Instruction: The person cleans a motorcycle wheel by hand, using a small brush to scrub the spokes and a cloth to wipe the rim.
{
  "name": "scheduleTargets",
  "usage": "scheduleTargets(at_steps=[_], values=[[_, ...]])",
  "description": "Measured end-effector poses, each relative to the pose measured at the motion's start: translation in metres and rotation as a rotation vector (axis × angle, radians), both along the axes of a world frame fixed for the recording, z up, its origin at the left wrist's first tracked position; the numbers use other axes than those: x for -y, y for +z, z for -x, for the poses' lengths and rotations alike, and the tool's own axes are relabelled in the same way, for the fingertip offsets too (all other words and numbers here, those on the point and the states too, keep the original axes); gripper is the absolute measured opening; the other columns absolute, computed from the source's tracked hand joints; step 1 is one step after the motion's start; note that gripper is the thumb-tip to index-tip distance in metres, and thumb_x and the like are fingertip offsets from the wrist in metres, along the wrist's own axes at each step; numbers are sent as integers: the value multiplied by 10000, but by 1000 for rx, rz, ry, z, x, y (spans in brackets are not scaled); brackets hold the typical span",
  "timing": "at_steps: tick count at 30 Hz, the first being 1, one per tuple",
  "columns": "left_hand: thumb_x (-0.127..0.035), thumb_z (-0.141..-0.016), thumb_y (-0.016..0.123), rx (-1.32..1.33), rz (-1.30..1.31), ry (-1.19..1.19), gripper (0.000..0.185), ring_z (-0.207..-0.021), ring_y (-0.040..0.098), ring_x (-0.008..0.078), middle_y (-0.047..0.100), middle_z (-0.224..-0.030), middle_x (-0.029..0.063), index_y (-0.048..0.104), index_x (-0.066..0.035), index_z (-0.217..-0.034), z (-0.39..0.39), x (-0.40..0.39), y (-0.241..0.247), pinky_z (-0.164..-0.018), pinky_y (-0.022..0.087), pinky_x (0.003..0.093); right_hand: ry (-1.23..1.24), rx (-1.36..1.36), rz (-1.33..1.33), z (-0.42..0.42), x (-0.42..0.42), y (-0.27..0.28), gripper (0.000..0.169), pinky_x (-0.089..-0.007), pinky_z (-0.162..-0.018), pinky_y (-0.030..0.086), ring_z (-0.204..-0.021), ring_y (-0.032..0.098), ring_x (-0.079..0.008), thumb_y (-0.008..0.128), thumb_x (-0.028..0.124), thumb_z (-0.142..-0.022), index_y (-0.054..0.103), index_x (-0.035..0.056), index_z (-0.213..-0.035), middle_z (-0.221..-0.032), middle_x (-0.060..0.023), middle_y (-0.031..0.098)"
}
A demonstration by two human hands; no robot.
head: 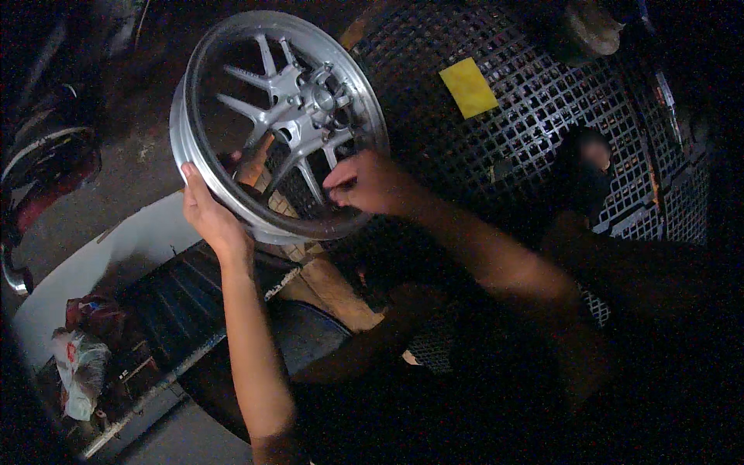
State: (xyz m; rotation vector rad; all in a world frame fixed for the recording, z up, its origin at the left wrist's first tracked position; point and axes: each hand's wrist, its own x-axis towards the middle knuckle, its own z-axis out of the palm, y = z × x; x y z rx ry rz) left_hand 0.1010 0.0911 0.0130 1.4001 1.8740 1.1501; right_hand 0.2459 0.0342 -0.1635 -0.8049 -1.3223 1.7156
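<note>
A silver alloy motorcycle wheel (292, 106) with forked spokes and a central hub is held up, tilted, above the floor. My left hand (212, 218) grips the wheel's outer rim at its lower left, thumb along the metal edge. Inside the lower right of the rim, my right hand (372, 183) is beside a spoke with its fingers curled together. Shadow and blur hide whether anything is pinched in those fingers. A yellow sheet (469, 88) lies apart from the wheel, on a dark metal grating (523, 116).
A low ribbed dark surface (174, 296) with a pale metal edge is at the lower left, with a plastic bag (84, 372) near it. Dark vehicle parts (52, 151) stand at the far left. A pale rounded object (598, 38) is at the upper right. Deep shadow covers the lower right.
</note>
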Motion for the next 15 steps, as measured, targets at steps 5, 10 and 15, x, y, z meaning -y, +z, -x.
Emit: scheduleTargets(at_steps=[5,10,15], values=[[-365,-1016,464,-228,-108,60,431,-666,471,89,558,-717,3,609,14,-868,9,4,-3,-628,387,250,206,35,47,3,-5,9,301,-358,-800,521,-872,684,-249,701,143,-798,672,-28,-1045,-974,-154,713],[-325,-999,503,-488,-154,126,404,-634,419,83,512,-675,-16,597,23,-818,-5,4,0,-591,360,259,372,322,12,-11,-19,35,237,-356,-742,514,-837,678,-227,664,160,-837,690,-9,-1002,-916,-145,715],[-366,-943,585,-643,-149,207,450,-672,617,174,684,-772,144,667,75,-982,-30,11,1,-674,488,340,104,60,230,15,-15,9,214,-352,-690,507,-765,651,-168,653,160,-846,706,22,-1002,-828,-105,702]])
